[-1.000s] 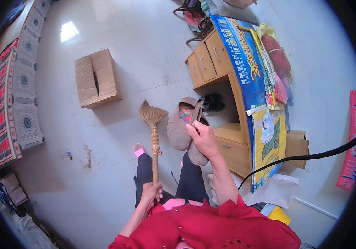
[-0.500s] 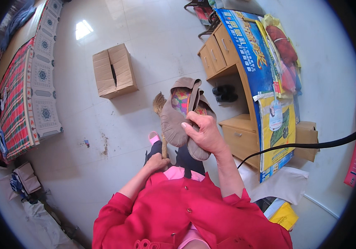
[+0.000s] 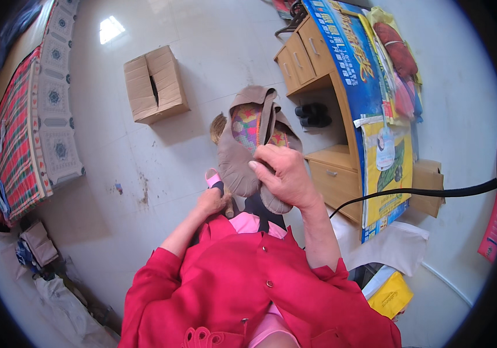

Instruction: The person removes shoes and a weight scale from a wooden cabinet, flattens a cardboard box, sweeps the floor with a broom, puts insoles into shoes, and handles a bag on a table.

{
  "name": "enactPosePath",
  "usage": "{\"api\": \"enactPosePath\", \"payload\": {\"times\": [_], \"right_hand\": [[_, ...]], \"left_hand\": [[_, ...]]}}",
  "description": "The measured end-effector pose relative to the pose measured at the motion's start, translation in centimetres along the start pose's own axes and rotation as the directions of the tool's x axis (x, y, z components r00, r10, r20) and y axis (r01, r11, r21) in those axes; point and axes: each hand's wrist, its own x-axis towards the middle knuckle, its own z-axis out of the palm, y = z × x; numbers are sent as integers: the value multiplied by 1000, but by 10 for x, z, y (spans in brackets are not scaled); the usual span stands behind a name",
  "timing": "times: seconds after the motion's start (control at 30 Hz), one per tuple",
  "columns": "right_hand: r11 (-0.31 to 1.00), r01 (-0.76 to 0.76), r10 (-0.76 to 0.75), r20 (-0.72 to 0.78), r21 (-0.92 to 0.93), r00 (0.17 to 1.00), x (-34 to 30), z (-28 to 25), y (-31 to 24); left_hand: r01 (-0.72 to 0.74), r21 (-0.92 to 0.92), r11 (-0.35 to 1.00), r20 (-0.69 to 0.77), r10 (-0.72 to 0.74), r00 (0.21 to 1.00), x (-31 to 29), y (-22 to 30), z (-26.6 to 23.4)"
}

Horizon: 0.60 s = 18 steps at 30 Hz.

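Above the floor (image 3: 109, 232), just left of the table's (image 3: 330, 181) front edge, the right hand (image 3: 286, 175) is pinching a pair of grey-brown shoes (image 3: 238, 165) between thumb and bent fingers, toes pointing toward the wearer's red jacket (image 3: 219, 278). The left hand (image 3: 211, 200) is apparently gripping a straw broom (image 3: 217, 129), fingers curled round the handle; the shoes are hiding much of the shaft. A cardboard box (image 3: 157, 84) is resting beyond, and dark footwear (image 3: 313, 115) is lying in the table's recess.
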Motion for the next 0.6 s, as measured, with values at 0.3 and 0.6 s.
{"api": "enactPosePath", "payload": {"times": [0.3, 0.6], "right_hand": [[904, 261, -169, 276, -339, 946, 1, -6, -4], [705, 542, -375, 409, -457, 832, 3, -5, -11]], "left_hand": [[-377, 6, 926, -609, 302, 733, -26, 99, -164], [-716, 572, 399, 19, 867, 499, -45, 197, -214]]}}
